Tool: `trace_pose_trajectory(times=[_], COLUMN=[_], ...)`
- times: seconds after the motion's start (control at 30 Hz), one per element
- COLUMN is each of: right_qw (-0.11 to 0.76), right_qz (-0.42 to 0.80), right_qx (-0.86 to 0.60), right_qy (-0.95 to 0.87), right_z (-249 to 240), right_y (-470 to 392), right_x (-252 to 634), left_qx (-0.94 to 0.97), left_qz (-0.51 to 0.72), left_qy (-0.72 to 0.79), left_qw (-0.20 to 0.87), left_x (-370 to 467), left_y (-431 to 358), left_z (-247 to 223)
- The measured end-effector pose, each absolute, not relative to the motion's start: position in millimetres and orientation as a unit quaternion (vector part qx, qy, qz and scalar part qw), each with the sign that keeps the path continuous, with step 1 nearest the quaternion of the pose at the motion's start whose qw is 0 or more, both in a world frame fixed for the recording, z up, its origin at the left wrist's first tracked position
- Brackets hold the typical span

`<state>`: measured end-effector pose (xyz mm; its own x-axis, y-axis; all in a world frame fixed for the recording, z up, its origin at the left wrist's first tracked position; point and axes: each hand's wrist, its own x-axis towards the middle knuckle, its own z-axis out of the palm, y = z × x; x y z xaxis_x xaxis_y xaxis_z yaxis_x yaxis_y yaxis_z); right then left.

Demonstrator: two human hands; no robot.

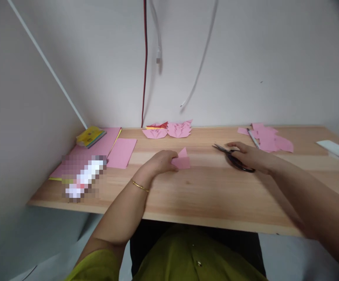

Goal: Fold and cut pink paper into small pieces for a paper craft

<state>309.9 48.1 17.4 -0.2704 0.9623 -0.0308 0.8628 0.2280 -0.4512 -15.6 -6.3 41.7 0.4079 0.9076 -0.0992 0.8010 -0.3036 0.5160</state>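
Observation:
My left hand (pixel 163 162), with a gold bracelet on its wrist, pinches a small folded piece of pink paper (pixel 182 160) just above the middle of the wooden table. Farther right, my right hand (pixel 241 153) is at the black-handled scissors (pixel 235 160), its fingers around the upper part of the handles. The scissor blades point up and to the left, slightly apart. A gap of bare wood lies between the pink piece and the scissors.
Pink sheets (pixel 122 153), a yellow packet (pixel 91 136) and a blurred-out item (pixel 86 177) lie left. Folded pink shapes (pixel 179 129) rest by the wall. Pink scraps (pixel 268 138), a pen (pixel 253 138) and a white strip (pixel 337 150) are right. Cables (pixel 145 62) hang behind.

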Motion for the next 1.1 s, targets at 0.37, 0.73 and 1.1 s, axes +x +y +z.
trace_pose_trajectory(times=[0.37,0.73,1.1], right_qw=[0.08,0.203,0.189], right_qz=[0.092,0.149,0.105], right_qx=[-0.562,-0.416,-0.396], right_qy=[-0.818,-0.874,-0.892], right_z=[23.0,24.0,23.1], right_y=[38.1,30.3,26.7], right_x=[281.7,254.2,255.2], left_qx=[0.812,0.789,0.762], left_qz=[0.177,0.166,0.195], left_qy=[0.5,0.522,0.513], left_qw=[0.243,0.277,0.344], left_x=[-15.7,-22.9,-23.8], left_y=[-1.4,-1.9,-6.0], left_z=[30.8,33.4,44.6])
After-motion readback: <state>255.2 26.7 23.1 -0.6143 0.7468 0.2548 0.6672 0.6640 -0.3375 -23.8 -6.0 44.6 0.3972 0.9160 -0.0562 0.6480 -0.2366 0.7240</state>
